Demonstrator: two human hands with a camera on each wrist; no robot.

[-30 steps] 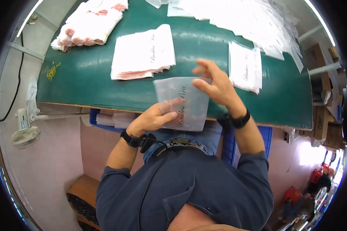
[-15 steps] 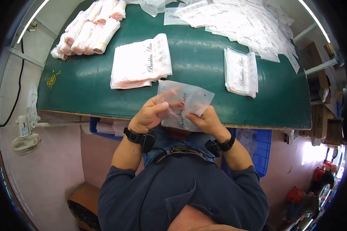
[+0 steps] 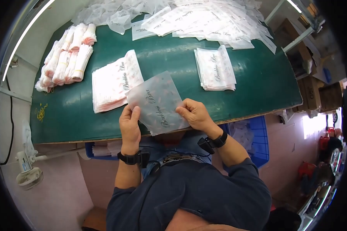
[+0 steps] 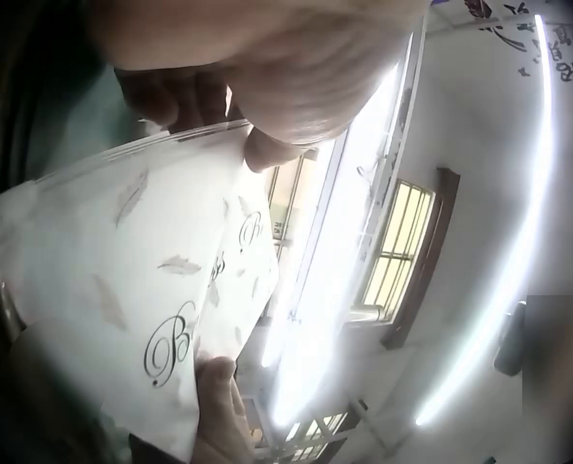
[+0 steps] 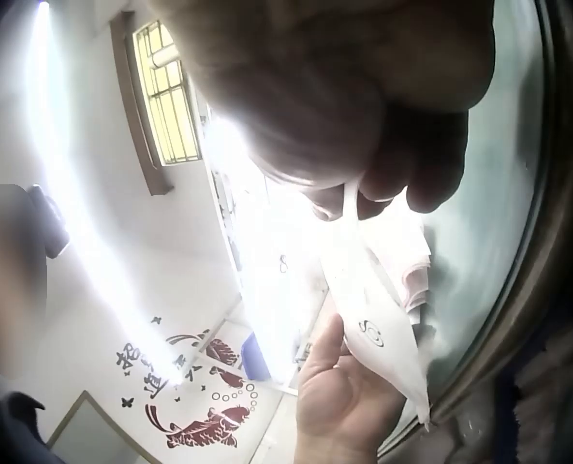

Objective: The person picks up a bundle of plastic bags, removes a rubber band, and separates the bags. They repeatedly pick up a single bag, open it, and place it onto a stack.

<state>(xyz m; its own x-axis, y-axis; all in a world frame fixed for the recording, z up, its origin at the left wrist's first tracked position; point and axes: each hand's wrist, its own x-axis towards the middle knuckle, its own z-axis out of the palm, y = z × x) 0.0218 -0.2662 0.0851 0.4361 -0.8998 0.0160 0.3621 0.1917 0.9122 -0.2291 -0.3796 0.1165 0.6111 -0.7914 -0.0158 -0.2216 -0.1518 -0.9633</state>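
A frosted plastic bag (image 3: 158, 102) printed "Backless Bra" is held up slantwise over the table's front edge. At its left side my left hand (image 3: 130, 125) pinches it between thumb and fingers. The right edge is gripped by my right hand (image 3: 196, 114), thumb on top and fingers curled behind. In the left wrist view the bag (image 4: 122, 280) shows feather prints and a closure strip along one edge. The right wrist view catches the bag (image 5: 368, 304) nearly edge-on between both hands. Its upper left corner overlaps a stack of similar printed bags (image 3: 108, 86) in the head view.
A smaller stack of bags (image 3: 216, 69) lies to the right on the green table (image 3: 169, 57). Rolled bundles (image 3: 67, 57) sit at the left, and a spread heap of bags (image 3: 216, 21) covers the back. Below the table's edge is a blue crate (image 3: 260, 142) with bags inside.
My right hand, off the bag and over the table at first, has come down and taken its right edge. The bag is now turned and spread between both hands. The head view has swung.
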